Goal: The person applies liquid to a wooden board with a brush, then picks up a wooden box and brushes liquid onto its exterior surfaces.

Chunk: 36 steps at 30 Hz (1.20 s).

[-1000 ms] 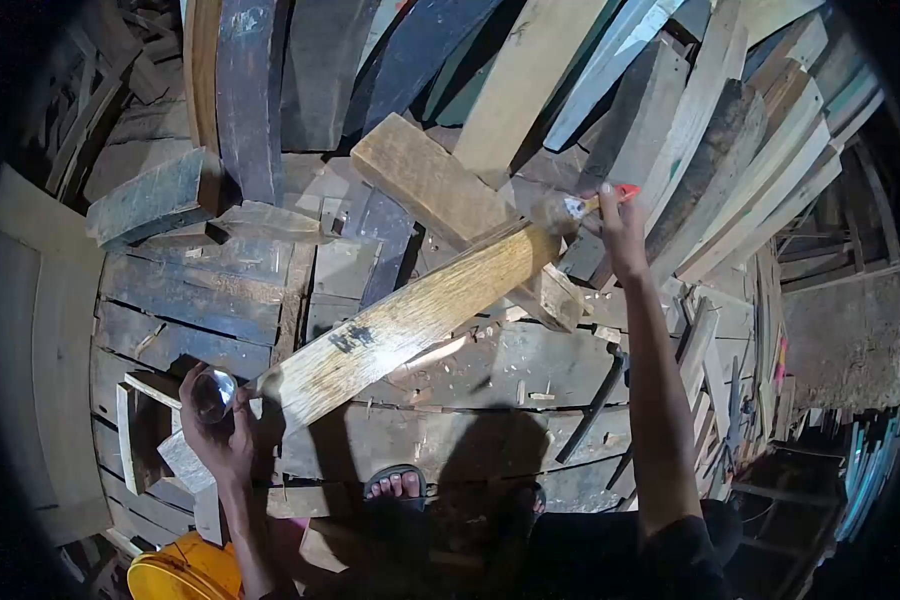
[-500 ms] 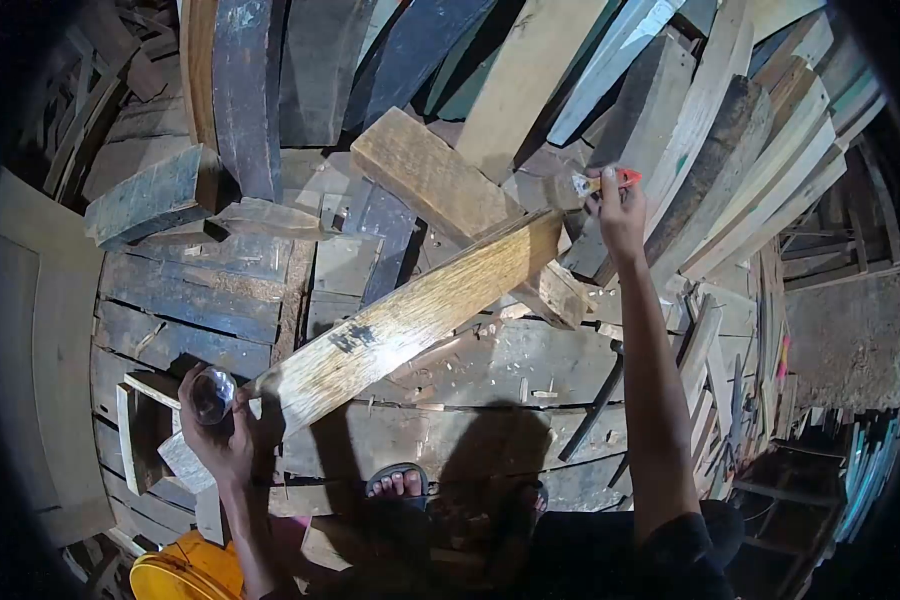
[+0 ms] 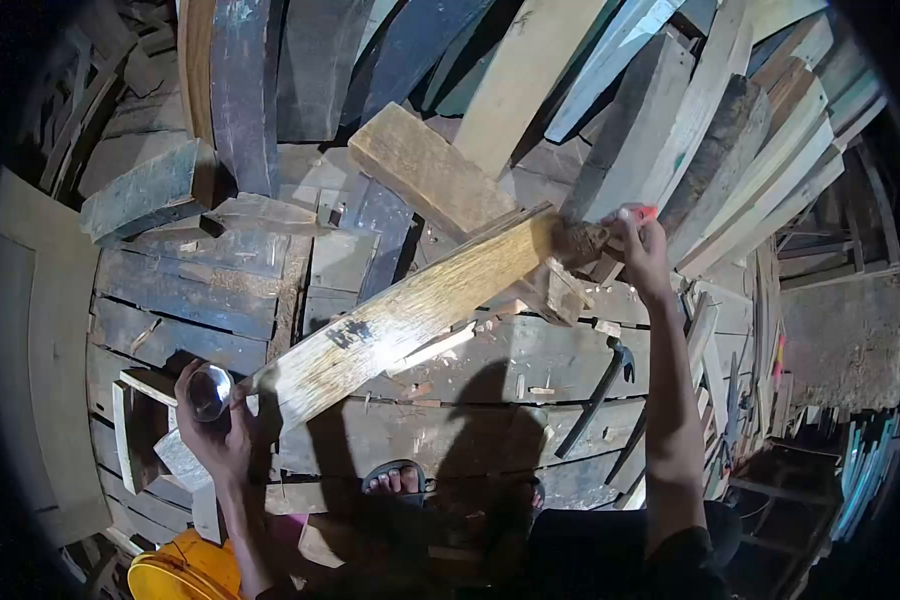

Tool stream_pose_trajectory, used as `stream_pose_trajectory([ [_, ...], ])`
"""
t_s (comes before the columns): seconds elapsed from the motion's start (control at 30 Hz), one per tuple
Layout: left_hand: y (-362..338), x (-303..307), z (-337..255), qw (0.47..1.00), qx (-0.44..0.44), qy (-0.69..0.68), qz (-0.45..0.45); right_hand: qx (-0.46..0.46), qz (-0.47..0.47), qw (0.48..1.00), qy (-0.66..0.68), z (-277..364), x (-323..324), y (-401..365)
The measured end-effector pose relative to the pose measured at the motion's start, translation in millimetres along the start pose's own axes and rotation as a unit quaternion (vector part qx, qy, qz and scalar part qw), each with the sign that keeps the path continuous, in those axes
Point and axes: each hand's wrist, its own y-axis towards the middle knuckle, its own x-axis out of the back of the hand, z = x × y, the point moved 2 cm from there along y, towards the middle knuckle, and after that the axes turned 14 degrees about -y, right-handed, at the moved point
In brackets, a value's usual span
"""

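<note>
My left hand (image 3: 218, 440) is closed around a small clear cup (image 3: 210, 391) near the lower end of a long wooden board. My right hand (image 3: 642, 255) grips a paintbrush (image 3: 649, 213) with a red handle end, and its bristles are at the board's upper right end. The board (image 3: 420, 310) slopes from lower left to upper right, its upper part darker yellow-brown and the lower part pale under a bright light. Dark marks show on its face. A thick wooden block (image 3: 425, 170) lies crosswise beneath its upper end.
A hammer (image 3: 598, 395) lies on the plank floor (image 3: 450, 430) among wood shavings. Boards (image 3: 530, 80) lean along the back. At left is a short beam (image 3: 150, 195); a yellow bucket (image 3: 185, 570) stands at lower left, near my sandalled feet (image 3: 398, 480).
My right hand has moved down and slightly right with the paintbrush, its bristles now at the board's end. More of the hammer shows. My left hand and the cup have barely moved.
</note>
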Motion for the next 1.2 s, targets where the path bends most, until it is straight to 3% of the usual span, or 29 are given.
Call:
stream_pose_trajectory([
  [0.03,0,1,0,1.000,0.002,-0.002,0.002,0.009,-0.004,1.000,-0.010,11,-3,3],
  [0.07,0,1,0,1.000,0.003,-0.004,0.003,-0.017,-0.050,0.996,0.068,19,-15,7],
  [0.17,-1,-2,-4,1.000,-0.003,-0.025,-0.007,0.087,-0.122,0.987,-0.064,14,-35,31],
  [0.2,-2,-1,-2,0.999,0.010,-0.041,-0.004,0.029,-0.103,0.994,-0.011,9,-40,35],
  [0.3,-4,4,3,0.999,0.025,-0.045,-0.005,0.087,-0.100,0.991,0.022,2,-50,21],
  [0.33,-3,3,1,1.000,0.011,-0.020,-0.006,0.085,-0.040,0.996,0.003,0,-47,12],
  [0.43,-4,1,8,0.998,0.011,-0.055,-0.012,0.080,-0.110,0.990,0.025,-4,-47,-24],
  [0.47,-4,0,7,0.998,0.017,-0.061,-0.011,0.059,-0.082,0.994,-0.029,-2,-38,-35],
  [0.57,-3,1,3,0.999,0.019,-0.027,-0.002,0.054,-0.118,0.991,0.013,-12,-40,-60],
  [0.6,-2,0,3,0.999,0.019,-0.032,-0.002,-0.013,-0.127,0.991,0.046,3,-42,-69],
  [0.7,-3,2,7,0.999,0.018,-0.045,0.003,0.002,-0.133,0.990,0.036,2,-43,-67],
  [0.9,-2,-1,-1,1.000,0.008,-0.028,-0.011,0.156,-0.204,0.966,-0.020,27,-68,-34],
  [1.03,-3,0,-6,0.999,0.022,-0.027,-0.016,0.078,-0.109,0.970,-0.203,64,-110,-60],
  [1.07,-3,-1,-7,0.999,0.025,-0.031,-0.023,0.146,-0.139,0.953,-0.226,65,-131,-66],
  [1.13,-3,3,-7,0.999,-0.004,-0.016,-0.032,0.228,-0.071,0.934,-0.268,117,-152,-100],
  [1.2,-2,6,-8,0.998,-0.021,0.026,-0.048,0.234,-0.034,0.952,-0.197,158,-186,-135],
])
